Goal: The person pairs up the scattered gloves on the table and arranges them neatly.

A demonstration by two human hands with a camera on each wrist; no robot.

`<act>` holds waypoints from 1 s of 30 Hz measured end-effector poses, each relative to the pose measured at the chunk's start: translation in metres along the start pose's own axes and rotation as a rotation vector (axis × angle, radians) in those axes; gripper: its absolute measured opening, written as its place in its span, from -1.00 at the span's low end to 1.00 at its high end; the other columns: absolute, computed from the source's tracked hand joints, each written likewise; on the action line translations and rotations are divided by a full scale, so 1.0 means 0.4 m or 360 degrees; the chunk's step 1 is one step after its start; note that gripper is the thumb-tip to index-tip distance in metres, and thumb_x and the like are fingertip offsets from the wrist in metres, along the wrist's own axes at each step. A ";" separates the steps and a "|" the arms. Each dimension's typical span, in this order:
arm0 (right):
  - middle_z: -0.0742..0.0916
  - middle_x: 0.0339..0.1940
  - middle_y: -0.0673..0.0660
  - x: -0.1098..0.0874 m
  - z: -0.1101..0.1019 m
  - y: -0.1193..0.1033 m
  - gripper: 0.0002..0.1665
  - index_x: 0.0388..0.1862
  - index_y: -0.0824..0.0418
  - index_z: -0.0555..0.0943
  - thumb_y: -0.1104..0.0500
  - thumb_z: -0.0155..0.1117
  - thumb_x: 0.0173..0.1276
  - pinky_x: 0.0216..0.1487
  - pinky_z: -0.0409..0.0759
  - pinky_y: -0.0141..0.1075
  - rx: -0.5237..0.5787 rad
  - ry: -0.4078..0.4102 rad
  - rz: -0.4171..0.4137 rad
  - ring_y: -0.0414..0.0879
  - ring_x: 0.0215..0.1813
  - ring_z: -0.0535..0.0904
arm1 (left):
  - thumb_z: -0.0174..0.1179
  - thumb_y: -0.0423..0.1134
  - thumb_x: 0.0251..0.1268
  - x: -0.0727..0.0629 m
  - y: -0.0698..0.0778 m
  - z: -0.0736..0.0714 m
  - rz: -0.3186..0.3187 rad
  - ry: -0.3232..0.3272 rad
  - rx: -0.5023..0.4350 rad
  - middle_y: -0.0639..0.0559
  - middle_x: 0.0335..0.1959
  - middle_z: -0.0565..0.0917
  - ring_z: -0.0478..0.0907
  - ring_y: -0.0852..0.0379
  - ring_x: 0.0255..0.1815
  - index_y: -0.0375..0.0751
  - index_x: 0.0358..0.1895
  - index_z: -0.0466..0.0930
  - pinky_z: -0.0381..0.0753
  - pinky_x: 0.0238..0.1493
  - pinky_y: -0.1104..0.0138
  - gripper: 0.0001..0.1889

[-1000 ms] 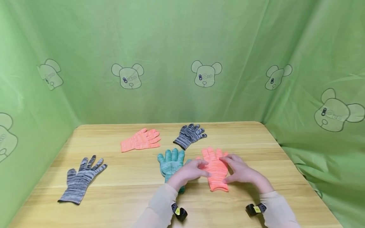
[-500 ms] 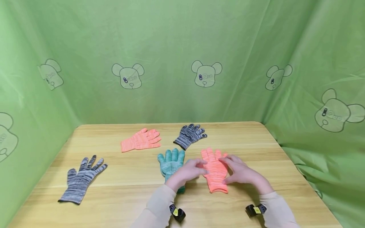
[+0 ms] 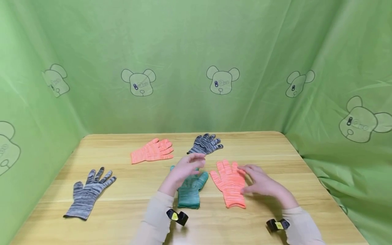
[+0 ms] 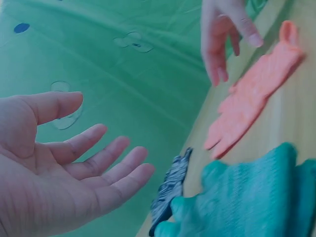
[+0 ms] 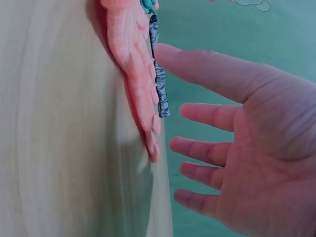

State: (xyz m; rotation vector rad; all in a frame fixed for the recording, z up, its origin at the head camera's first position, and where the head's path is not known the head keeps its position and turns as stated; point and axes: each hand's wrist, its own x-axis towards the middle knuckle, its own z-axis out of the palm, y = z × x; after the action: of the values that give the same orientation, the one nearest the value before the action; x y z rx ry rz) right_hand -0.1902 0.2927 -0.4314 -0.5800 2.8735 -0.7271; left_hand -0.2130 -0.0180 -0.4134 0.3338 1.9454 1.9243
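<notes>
My left hand hovers over the teal knit glove, covering part of its fingers in the head view. In the left wrist view its fingers are spread and nothing lies in the palm. The right hand is at the right side of the near coral glove, its fingertips overlapping that edge. From the right wrist view, the right fingers are parted and empty, with the coral glove beside the thumb tip. Both gloves lie flat with fingers pointing away from me.
Another coral glove lies at the back left of the wooden table. Two grey-black striped gloves lie about: one glove at the back middle, the other glove at the left. Green curtains enclose the table's far and side edges.
My left hand has moved left and up from the near coral glove's left side to over the teal glove, uncovering the coral thumb. The right hand stays almost where it was.
</notes>
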 end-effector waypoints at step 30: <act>0.57 0.29 0.32 0.103 -0.031 -0.151 -0.29 0.43 0.26 0.33 -0.04 0.20 0.42 0.28 0.46 0.19 0.0153 0.0077 -0.0144 0.26 0.32 0.45 | 0.13 -0.20 0.41 -0.070 0.012 -0.196 0.0146 0.0363 0.0311 -0.19 0.11 0.62 0.60 -0.08 0.07 -0.21 0.24 0.48 0.61 0.10 0.01 -0.61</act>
State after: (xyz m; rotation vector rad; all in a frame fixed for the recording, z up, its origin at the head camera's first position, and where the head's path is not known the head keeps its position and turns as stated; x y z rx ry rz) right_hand -0.2106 0.2329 -0.3923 -0.6924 2.8524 -0.8997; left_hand -0.2219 -0.1006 -0.4068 0.2710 2.3119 1.9033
